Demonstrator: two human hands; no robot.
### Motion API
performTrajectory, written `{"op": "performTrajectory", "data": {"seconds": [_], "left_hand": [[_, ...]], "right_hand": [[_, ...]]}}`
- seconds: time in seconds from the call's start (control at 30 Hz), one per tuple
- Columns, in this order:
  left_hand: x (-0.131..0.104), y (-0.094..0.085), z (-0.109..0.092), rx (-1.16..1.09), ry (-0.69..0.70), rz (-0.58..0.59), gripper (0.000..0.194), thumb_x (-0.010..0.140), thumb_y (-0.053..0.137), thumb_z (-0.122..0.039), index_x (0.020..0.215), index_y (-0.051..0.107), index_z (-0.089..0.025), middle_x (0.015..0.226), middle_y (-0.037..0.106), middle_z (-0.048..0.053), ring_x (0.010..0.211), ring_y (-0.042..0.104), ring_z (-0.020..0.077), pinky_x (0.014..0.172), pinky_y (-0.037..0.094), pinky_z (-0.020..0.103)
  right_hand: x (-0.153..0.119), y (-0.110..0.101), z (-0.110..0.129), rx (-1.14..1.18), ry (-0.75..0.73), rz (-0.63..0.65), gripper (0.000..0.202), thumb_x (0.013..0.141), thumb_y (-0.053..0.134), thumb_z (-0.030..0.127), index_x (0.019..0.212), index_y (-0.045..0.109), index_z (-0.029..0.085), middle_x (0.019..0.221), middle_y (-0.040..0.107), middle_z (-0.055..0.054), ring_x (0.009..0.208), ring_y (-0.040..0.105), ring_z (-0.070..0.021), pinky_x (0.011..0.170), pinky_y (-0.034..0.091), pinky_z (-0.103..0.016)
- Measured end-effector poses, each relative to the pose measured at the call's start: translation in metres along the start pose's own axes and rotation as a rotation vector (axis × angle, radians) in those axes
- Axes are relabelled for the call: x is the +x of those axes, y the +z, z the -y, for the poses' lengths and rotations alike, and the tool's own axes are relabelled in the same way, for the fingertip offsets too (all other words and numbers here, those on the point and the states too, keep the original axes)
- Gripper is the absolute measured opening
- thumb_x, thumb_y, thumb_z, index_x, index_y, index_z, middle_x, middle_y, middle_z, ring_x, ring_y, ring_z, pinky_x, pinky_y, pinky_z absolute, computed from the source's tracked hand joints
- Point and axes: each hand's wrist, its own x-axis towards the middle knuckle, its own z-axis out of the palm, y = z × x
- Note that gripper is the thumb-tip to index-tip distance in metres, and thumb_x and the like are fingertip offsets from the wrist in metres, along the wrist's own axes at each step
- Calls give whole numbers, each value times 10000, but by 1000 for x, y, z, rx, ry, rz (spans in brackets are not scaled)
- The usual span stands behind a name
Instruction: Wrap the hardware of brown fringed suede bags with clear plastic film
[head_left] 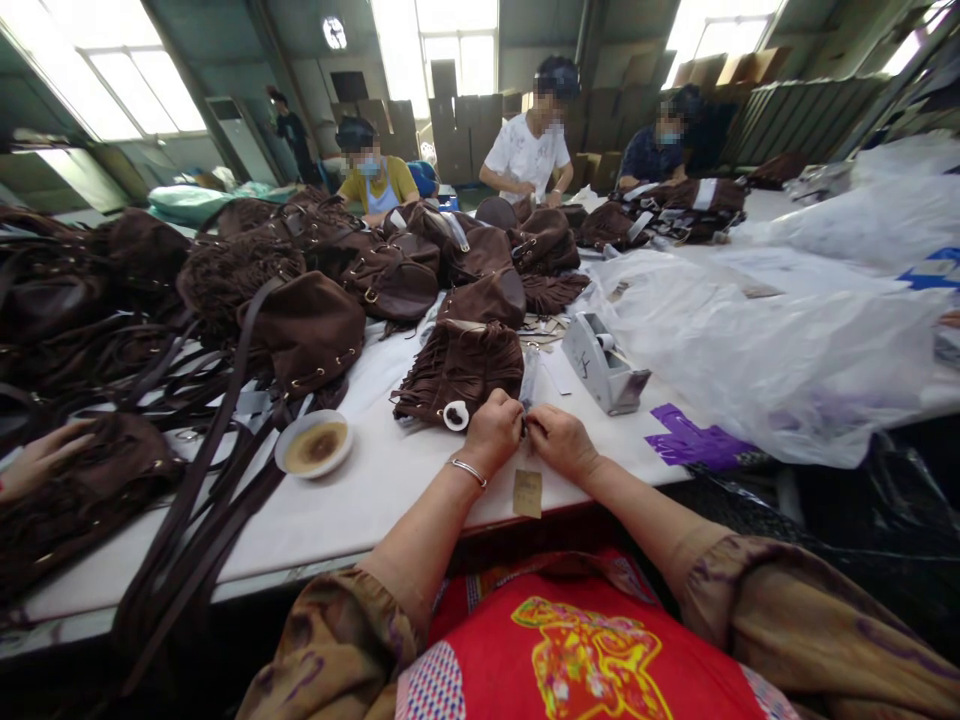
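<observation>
Head view, directions taken from the two hands at the centre of the clock. The left hand [493,436], a bangle at its wrist, and the right hand [562,440] meet near the surface's [382,510] front edge, each with fingertips pinched on one small piece [523,427], too small and covered to identify. A brown fringed bag [457,365] lies between ten and eleven o'clock, its near corner right by the left hand; whether the piece is joined to it, I cannot tell.

The step in hand looks like fine fingertip work on that piece. The next move seems to call for a steady pinch on both sides, with the bag left undisturbed.

A tan tag [527,493] is just below at six o'clock, lying or hanging, unclear which. A tape dispenser [606,365] stands at two o'clock, with plastic sheeting [772,340] farther out. At nine o'clock sits a bowl [315,445] of something tan, and well beyond it another person's hand [49,460] rests on brown material. More brown bags [315,330] heap from ten to twelve. Three people are across the surface, at eleven, twelve and one.
</observation>
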Motion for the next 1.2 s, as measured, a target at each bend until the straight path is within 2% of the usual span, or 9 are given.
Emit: {"op": "performTrajectory", "data": {"seconds": [0.13, 0.23, 0.33, 0.43, 0.57, 0.7, 0.9, 1.07, 1.2], "left_hand": [[-3, -4, 2, 75, 33, 39, 155, 905, 494, -187, 891, 648, -183, 973, 576, 64, 820, 590, 161, 722, 485, 260], [-8, -6, 4, 134, 49, 85, 169, 917, 477, -200, 901, 645, -198, 980, 576, 63, 816, 595, 163, 704, 486, 263], [-13, -9, 4, 158, 48, 122, 188, 931, 462, -218, 914, 649, -205, 990, 580, 68, 799, 597, 166, 691, 493, 277], [-15, -15, 2, 104, 26, 119, 169, 911, 495, -211, 898, 663, -203, 965, 592, 67, 809, 604, 171, 705, 501, 283], [-11, -28, -11, -122, -71, -4, 130, 866, 589, -257, 909, 689, -186, 932, 628, 62, 854, 617, 173, 771, 512, 279], [5, -43, -29, -469, -246, -84, 306, 881, 596, -377, 1063, 682, -147, 965, 696, 67, 815, 639, 157, 763, 521, 268], [28, -59, -48, -720, -197, -23, 322, 885, 588, -393, 1025, 694, -122, 947, 724, 64, 844, 646, 159, 764, 503, 250], [25, -64, -66, -847, -162, 37, 237, 797, 680, -305, 950, 718, -128, 871, 716, 45, 761, 617, 139, 704, 484, 234], [14, -62, -72, -859, -131, 4, 199, 784, 699, -312, 870, 730, -136, 757, 668, 5, 671, 546, 108, 642, 437, 221]], "right_hand": [[24, -5, -5, 323, 368, -81, 133, 793, 643, 318, 767, 619, 189, 707, 628, -13, 619, 568, -143, 520, 419, -229], [47, -4, -7, 437, 493, -53, 228, 829, 597, 371, 723, 576, 170, 628, 599, -14, 452, 504, -104, 365, 288, -194], [62, -2, -2, 547, 527, -43, 263, 812, 614, 369, 659, 506, 185, 543, 522, 20, 397, 411, -77, 336, 231, -181], [61, -5, 7, 592, 478, -79, 278, 751, 675, 347, 633, 470, 202, 501, 433, 67, 406, 349, -69, 352, 235, -185], [43, -16, 20, 524, 328, -188, 277, 718, 710, 334, 596, 500, 201, 524, 393, 68, 498, 362, -90, 447, 299, -208], [23, -25, 28, 128, -15, -283, 249, 792, 647, 307, 595, 526, 216, 605, 500, 10, 607, 450, -150, 606, 401, -276], [9, -30, 30, -323, -406, -184, 247, 940, 453, 270, 866, 678, 201, 846, 692, -108, 801, 614, -226, 756, 464, -329], [-4, -39, 30, -377, -413, -134, 226, 905, 496, 265, 878, 704, 180, 810, 678, -112, 789, 598, -224, 739, 458, -331], [-18, -68, 29, -1, -262, -60, 233, 879, 574, 343, 976, 693, 168, 698, 585, -31, 618, 518, -161, 607, 450, -298]]}}
